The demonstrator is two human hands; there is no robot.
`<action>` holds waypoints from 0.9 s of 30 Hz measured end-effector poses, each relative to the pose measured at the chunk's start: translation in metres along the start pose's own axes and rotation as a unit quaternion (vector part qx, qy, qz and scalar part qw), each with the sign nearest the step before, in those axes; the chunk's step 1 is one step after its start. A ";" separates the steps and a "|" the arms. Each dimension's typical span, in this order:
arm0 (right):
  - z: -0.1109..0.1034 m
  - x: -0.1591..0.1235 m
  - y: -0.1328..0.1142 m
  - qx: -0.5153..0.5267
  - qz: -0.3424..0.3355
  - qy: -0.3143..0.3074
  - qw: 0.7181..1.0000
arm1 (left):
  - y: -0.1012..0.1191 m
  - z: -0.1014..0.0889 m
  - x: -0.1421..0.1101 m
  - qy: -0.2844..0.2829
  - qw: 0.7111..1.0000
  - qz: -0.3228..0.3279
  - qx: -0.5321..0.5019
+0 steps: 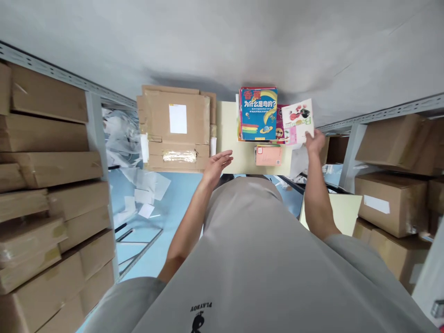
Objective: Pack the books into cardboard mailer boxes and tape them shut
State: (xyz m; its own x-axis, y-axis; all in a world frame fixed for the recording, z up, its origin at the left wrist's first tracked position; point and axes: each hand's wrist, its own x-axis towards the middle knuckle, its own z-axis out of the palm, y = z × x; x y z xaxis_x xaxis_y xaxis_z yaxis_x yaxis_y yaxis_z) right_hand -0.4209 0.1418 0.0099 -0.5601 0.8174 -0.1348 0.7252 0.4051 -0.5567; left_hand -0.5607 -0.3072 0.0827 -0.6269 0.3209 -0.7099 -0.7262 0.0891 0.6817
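Note:
My right hand point(315, 140) is closed on the lower right corner of a white booklet point(297, 114) with red and black fruit pictures on its cover. The booklet is tilted and partly covers a pink book point(280, 132) beneath it. Just left of that rises a stack of books, topped by a blue book point(258, 115) with a yellow banana and a planet. A small pink stack of cards or a notepad point(268, 156) lies in front of the stack. My left hand point(218, 164) is open, fingers stretched out, over the front edge of the pale yellow tabletop point(227, 122).
Flattened cardboard boxes point(194, 120) are piled on the table's left part, against the wall. Shelves of cardboard boxes point(69, 166) stand at left, and more boxes point(391, 199) at right. Loose papers point(144, 196) and clear plastic wrap point(120, 132) lie at the left.

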 end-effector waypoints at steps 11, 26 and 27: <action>-0.003 -0.127 -0.132 0.267 -0.076 -0.057 0.959 | -0.002 -0.102 0.024 0.088 0.993 0.037 0.072; 0.266 -0.147 -0.240 0.268 0.130 -0.247 0.922 | 0.014 -0.194 0.074 0.014 0.843 0.158 0.515; 0.268 -0.146 -0.236 0.277 0.124 -0.244 0.921 | 0.015 -0.195 0.075 0.012 0.828 0.159 0.538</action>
State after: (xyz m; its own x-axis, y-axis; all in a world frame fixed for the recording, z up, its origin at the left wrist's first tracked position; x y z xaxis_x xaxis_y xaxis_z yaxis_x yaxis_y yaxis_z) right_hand -0.6174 -0.1828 -0.0588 -0.6163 0.5198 -0.5916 0.6148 -0.1518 -0.7739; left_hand -0.6732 -0.4653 0.0051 -0.7528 0.4726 -0.4583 0.1410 0.7958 0.5889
